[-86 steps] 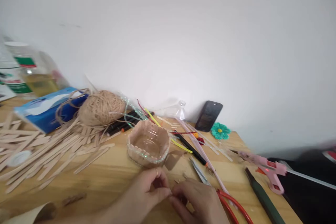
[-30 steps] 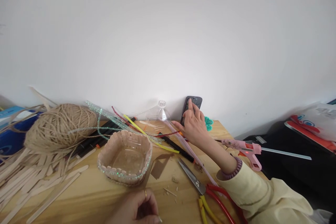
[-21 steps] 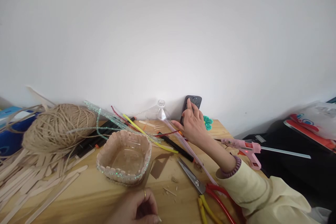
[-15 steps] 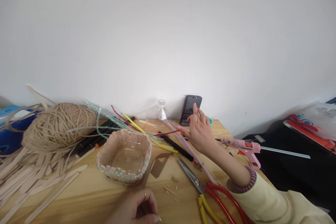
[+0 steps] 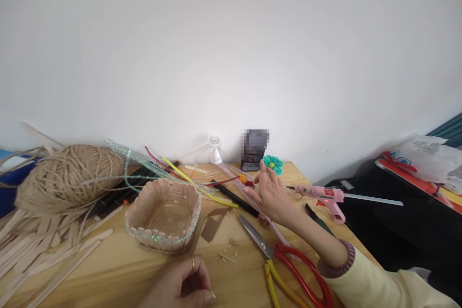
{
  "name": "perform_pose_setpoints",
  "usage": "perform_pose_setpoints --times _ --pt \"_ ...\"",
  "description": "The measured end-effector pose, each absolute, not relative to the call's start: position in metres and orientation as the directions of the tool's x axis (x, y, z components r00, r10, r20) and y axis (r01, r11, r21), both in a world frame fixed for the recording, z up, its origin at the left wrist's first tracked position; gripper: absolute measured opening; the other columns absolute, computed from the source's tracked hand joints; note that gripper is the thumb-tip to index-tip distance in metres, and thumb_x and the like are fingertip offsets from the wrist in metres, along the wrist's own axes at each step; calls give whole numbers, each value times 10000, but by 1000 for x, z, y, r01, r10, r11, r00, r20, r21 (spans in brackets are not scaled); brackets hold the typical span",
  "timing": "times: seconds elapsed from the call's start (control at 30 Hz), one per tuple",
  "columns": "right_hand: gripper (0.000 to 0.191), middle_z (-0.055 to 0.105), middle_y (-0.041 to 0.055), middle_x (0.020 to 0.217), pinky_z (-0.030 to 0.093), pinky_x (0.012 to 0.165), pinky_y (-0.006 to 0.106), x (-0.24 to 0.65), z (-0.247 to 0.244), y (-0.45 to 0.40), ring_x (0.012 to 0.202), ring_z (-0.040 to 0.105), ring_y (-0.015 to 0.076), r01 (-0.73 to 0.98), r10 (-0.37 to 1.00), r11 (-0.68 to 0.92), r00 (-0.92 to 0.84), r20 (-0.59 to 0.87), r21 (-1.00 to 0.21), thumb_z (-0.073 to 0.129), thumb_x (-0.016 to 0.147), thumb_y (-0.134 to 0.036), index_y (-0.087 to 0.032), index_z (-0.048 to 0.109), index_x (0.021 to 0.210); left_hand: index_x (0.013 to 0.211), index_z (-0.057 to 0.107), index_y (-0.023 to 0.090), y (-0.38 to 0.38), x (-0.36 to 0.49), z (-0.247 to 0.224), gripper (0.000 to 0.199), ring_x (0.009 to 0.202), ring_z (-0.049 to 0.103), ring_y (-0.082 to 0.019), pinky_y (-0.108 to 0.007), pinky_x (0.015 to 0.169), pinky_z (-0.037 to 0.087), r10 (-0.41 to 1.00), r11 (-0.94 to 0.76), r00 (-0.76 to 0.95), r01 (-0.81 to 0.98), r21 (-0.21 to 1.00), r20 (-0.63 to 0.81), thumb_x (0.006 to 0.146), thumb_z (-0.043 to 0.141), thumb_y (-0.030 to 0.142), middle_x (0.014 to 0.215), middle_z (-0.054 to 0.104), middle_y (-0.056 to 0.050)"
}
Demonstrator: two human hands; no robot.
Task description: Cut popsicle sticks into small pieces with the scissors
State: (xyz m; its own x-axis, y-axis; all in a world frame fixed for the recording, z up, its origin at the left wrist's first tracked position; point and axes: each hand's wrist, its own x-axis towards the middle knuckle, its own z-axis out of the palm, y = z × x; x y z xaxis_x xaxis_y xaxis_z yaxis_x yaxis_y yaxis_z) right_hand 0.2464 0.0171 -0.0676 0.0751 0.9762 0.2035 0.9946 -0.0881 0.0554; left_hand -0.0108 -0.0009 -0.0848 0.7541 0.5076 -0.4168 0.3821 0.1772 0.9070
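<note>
My right hand [image 5: 271, 191] reaches out over the table with its fingers stretched and holds nothing. Its fingertips are just below a phone [image 5: 252, 161] that leans against the wall, partly pixelated. A turquoise pipe-cleaner flower [image 5: 273, 164] with a yellow centre lies just beyond this hand. At the near edge, my left hand [image 5: 184, 283], with a ring on one finger, is curled closed and nothing shows in it. In front of it stands a square basket [image 5: 162, 214] of craft-stick pieces with a glittery band. Red-handled scissors [image 5: 265, 245] lie open between the hands.
A pink glue gun [image 5: 323, 196] with a glue stick lies at the right edge. On the left are a twine ball [image 5: 72, 178] and many craft sticks [image 5: 43, 250]. Pipe cleaners [image 5: 202, 187], a clear bottle top [image 5: 214, 147] and yellow-handled pliers [image 5: 279, 281] lie about.
My right hand has drawn back and down from the phone's screen, uncovering more of the turquoise flower. The view has shifted slightly right. My left hand stays curled at the front.
</note>
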Motion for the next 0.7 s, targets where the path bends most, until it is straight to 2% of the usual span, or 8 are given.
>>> perform_pose_setpoints --times 0.33,0.7 --pt "553 243 334 1407 304 962 492 247 -63 43 1279 275 400 991 973 -130 121 197 30 342 874 -563 -47 534 933 662 434 186 -1 -12 -88 224 620 370 -131 -243 581 285 515 156 759 373 915 -398 676 542 382 623 391 43" --pt "471 337 302 1374 320 969 489 238 -55 19 1274 283 391 996 981 -78 69 181 42 389 880 -509 -64 539 915 645 428 195 -2 -11 -87 247 612 356 -126 -235 585 288 537 166 742 372 913 -400 650 555 406 616 387 50"
